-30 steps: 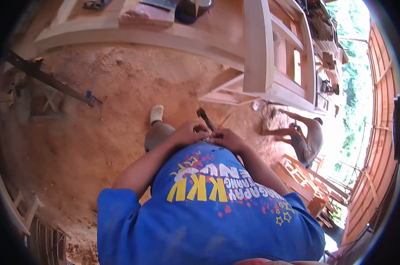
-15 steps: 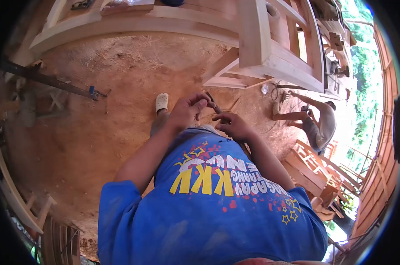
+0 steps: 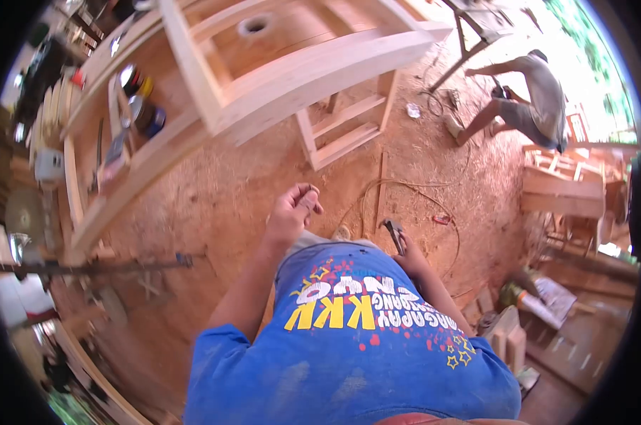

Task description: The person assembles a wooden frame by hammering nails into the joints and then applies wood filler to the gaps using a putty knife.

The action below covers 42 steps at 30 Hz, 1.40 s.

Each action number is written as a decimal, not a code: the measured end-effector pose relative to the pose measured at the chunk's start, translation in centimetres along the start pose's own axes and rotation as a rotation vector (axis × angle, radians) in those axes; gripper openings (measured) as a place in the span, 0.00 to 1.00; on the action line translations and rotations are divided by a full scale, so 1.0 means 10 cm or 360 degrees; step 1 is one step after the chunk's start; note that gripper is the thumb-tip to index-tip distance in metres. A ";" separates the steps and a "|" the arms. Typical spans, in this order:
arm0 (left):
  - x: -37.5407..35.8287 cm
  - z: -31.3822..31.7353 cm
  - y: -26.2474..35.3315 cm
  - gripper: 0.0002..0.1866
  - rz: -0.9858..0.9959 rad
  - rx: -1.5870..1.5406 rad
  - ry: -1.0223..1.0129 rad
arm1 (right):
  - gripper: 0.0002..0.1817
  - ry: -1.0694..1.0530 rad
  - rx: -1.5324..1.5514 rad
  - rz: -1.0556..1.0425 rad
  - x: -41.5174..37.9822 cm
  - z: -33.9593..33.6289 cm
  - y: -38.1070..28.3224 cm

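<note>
left fingers: curled tight into a loose fist, tips pinched on a small dark object (image 3: 307, 200) too small to identify
left hand (image 3: 292, 209): raised in front of the body over the sawdust-covered reddish dirt floor (image 3: 214, 191), knuckles up, back of hand to the camera
left arm: bare forearm runs down and left from the wrist to the sleeve of the blue printed T-shirt (image 3: 348, 340), elbow bent and out
right fingers: mostly hidden behind the shirt bulge, cannot tell how far they are closed; they appear wrapped on the tool's handle
right hand (image 3: 410, 261): low, against the right edge of the shirt, only the top showing
held tool: dark metal-headed hammer-like tool (image 3: 395, 234), head sticking up and left out of the right hand, tilted, handle hidden
hands relation: well apart, left higher and further out, right close to the body
right arm: forearm drops down-right along the shirt
ahead: large pale unfinished curved wooden frame (image 3: 299, 71), above the left hand, small tools and cans on its left rail
floor: thin looping cable (image 3: 405, 191) between hands and frame
co-worker: a bent-over person in a grey shirt (image 3: 529, 99), top right, well apart, own hands down at a bench leg
right side: stacked reddish wooden furniture parts (image 3: 561, 191)
</note>
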State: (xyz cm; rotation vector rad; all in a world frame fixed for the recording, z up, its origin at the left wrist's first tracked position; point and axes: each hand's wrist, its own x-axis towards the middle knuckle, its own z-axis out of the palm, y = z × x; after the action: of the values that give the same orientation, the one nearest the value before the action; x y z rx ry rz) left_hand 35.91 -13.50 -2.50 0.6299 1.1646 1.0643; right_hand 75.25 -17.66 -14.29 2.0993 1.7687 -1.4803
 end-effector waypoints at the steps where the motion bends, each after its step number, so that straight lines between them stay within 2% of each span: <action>1: 0.08 0.16 0.02 0.09 0.0001 0.0051 -0.0051 | 0.48 0.0075 -0.0008 0.0014 -0.01 -0.04 0.18; 3: 0.24 0.49 0.16 0.10 0.0078 0.0203 -0.0045 | 0.48 0.0110 0.0291 0.0131 0.04 -0.18 0.37; 5: 0.31 0.76 0.45 0.14 0.0085 0.0338 -0.0054 | 0.47 0.0173 0.0528 0.0201 -0.02 -0.49 0.16; 8: 0.60 0.96 0.83 0.17 0.0463 0.0558 -0.0027 | 0.39 0.0345 0.1052 0.0066 0.07 -1.06 -0.31; 10: 0.82 1.01 1.08 0.18 0.0591 0.0723 0.0083 | 0.32 0.0301 0.1334 -0.0284 0.08 -1.51 -0.69; 12: 1.08 1.13 1.30 0.19 0.0705 0.0903 0.0145 | 0.28 0.0362 0.1484 -0.0496 0.12 -1.81 -0.98; 13: 1.21 1.19 1.41 0.19 0.0758 0.0993 0.0162 | 0.23 0.0405 0.1396 -0.0593 0.17 -1.91 -1.06; 15: 1.54 1.31 1.55 0.15 0.0944 0.1039 0.0158 | 0.21 0.0525 0.1350 -0.0568 0.38 -1.98 -1.13; 18: 1.98 1.44 1.73 0.13 0.1049 0.1110 0.0034 | 0.14 0.0664 0.1332 -0.0454 0.56 -2.04 -1.23; 24: 2.50 1.63 2.24 0.10 0.1149 0.1170 0.0117 | 0.14 0.0729 0.1460 -0.0062 1.04 -2.25 -1.27; 25: 2.62 1.60 2.29 0.13 0.1187 0.1234 0.0129 | 0.14 0.0734 0.1432 -0.0029 1.14 -2.36 -1.23; 30: 3.05 2.08 2.64 0.11 0.0978 0.1322 0.0192 | 0.14 0.0640 0.1377 -0.0135 1.86 -3.13 -1.22; 33: 3.46 2.59 2.70 0.12 0.0854 0.1410 0.0188 | 0.14 0.0526 0.1478 -0.0464 2.32 -3.69 -1.48; 36: 3.99 2.94 2.71 0.12 0.0410 0.1661 -0.0027 | 0.14 0.0345 0.1767 -0.0761 2.67 -3.96 -1.58; 37: 4.15 3.03 2.71 0.13 0.0317 0.1829 -0.0063 | 0.15 0.0127 0.1781 -0.0774 2.80 -3.99 -1.49; 40: 4.45 3.18 2.67 0.14 0.0015 0.2218 -0.0182 | 0.17 -0.0147 0.1305 -0.0313 3.06 -4.11 -1.19; 42: 4.52 3.19 2.66 0.14 -0.0173 0.2352 -0.0222 | 0.18 -0.0229 0.1153 -0.0276 3.22 -4.07 -0.96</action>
State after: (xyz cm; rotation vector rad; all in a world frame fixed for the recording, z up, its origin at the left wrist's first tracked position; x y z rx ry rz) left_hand 58.33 41.97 11.33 1.6889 1.7236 -0.1308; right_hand 90.29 32.48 -7.93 2.0265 1.5358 -2.5502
